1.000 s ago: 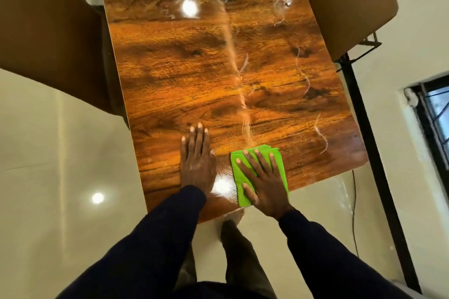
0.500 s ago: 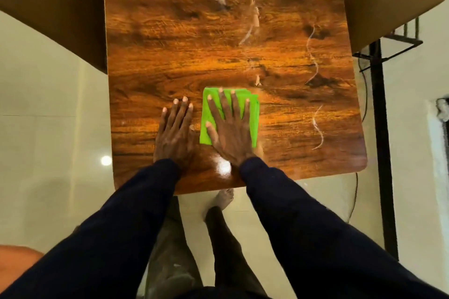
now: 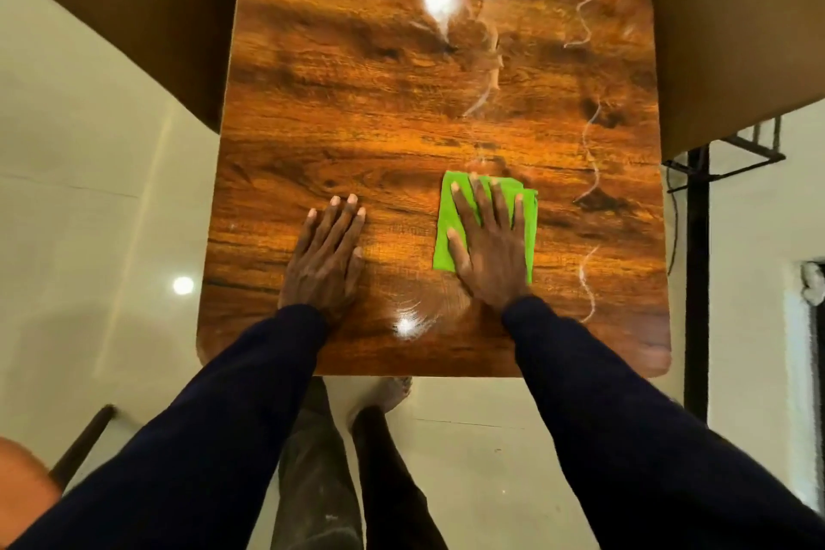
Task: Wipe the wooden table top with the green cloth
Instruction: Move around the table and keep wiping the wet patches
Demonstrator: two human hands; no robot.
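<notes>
Right hand [image 3: 489,252]: lies flat with fingers spread and straight, palm pressing down on the green cloth [image 3: 448,232].
Green cloth: folded, flat on the table [image 3: 357,112], directly under the right hand; its edges show past the fingertips and at both sides of the palm.
Left hand [image 3: 328,257]: open, fingers straight and close together, palm flat on bare wood, well to the left of the cloth, not touching it.
Table: glossy wood grain, with light glare between the two wrists and beyond the fingertips; thin pale squiggly streaks run to the right of the right hand.
Sleeves [image 3: 625,438]: dark, reaching to both wrists.
Chairs [image 3: 732,36]: brown seats on each side of the table, beyond the hands.
</notes>
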